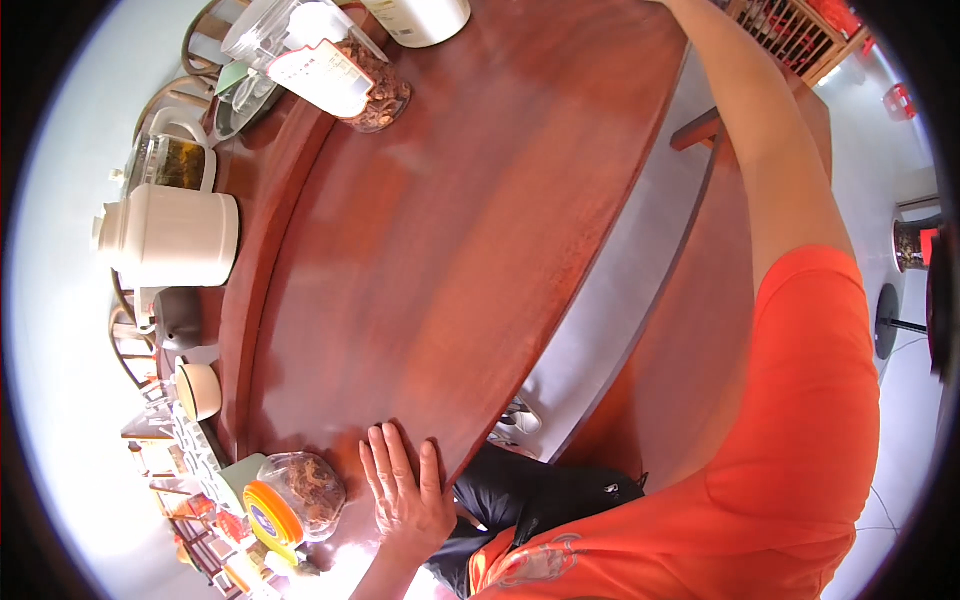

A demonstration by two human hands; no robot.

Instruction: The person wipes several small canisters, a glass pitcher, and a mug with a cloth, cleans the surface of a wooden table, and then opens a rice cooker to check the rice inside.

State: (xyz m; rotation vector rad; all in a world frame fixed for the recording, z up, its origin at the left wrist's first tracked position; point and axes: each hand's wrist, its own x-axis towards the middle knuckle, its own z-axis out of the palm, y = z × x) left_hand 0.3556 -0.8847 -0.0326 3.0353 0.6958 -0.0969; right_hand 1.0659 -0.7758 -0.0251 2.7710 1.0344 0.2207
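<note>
My left hand (411,491) rests flat on the polished reddish wooden table (420,247), palm down, fingers spread, holding nothing. Beside it stands a clear plastic jar (304,495) with an orange lid and dried brown contents; the hand and jar are apart. My right arm reaches past the picture's upper edge, so the right hand is out of view. Near the top of the table is a larger clear jar (367,94) with dark reddish-brown pieces inside and a white label bearing writing. A white cylindrical container (420,19) stands beside it, cut off by the upper edge.
Along the raised wooden rim (259,300) stand a cream canister (180,236), a glass teapot (180,161), a dark rounded vessel (180,319) and a cream cup (199,391). A wooden bench (697,300) lies beside the table. Chairs and a slatted wooden piece (795,34) stand farther off.
</note>
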